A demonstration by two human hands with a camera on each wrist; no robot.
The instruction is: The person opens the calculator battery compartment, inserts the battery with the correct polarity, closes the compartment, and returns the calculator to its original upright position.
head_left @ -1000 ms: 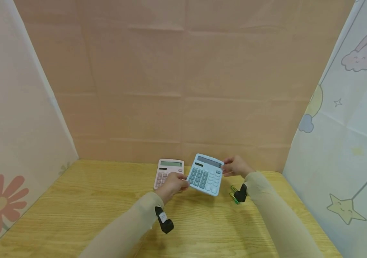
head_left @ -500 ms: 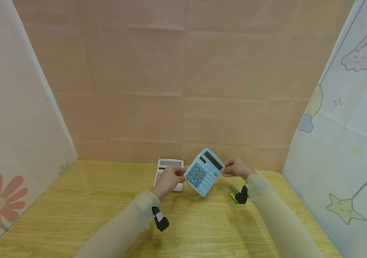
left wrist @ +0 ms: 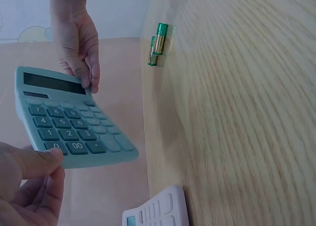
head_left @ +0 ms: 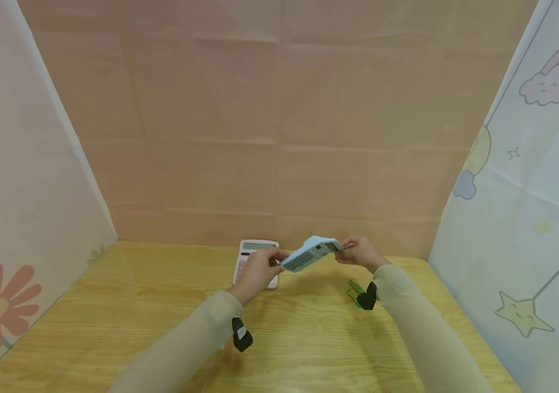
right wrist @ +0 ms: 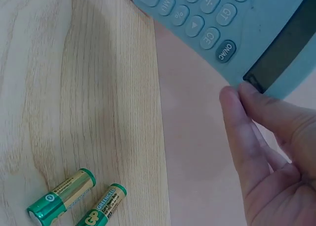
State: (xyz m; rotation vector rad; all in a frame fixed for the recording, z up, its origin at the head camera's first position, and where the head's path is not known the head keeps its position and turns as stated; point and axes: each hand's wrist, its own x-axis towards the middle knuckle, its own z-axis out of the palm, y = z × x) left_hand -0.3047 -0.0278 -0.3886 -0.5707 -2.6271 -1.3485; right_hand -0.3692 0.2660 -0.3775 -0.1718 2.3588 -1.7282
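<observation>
A light blue calculator [head_left: 309,254] is held up over the table between both hands, its keypad side tipped steeply so the head view sees it nearly edge-on. My left hand [head_left: 258,273] pinches its lower left corner, thumb on the front by the 0 key [left wrist: 56,147]. At the opposite corner, beside the display [right wrist: 284,43], my right hand [head_left: 362,254] pinches with thumb and fingertips. Behind my left hand a pink calculator [head_left: 244,262] lies on the table, partly covered by that hand in the head view. Two green and gold batteries [right wrist: 64,196] lie below my right wrist.
The wooden table [head_left: 289,338] runs back to an orange-brown backdrop [head_left: 279,136]. Printed side sheets stand at left [head_left: 39,164] and right [head_left: 530,218]. Black wrist cameras hang from both sleeves, the right one [head_left: 367,297] partly overlapping the batteries in the head view.
The blue calculator first turned clockwise in the hands, then tipped from facing the head camera to nearly edge-on. Both hands kept their pinch. The pink calculator and batteries stayed put.
</observation>
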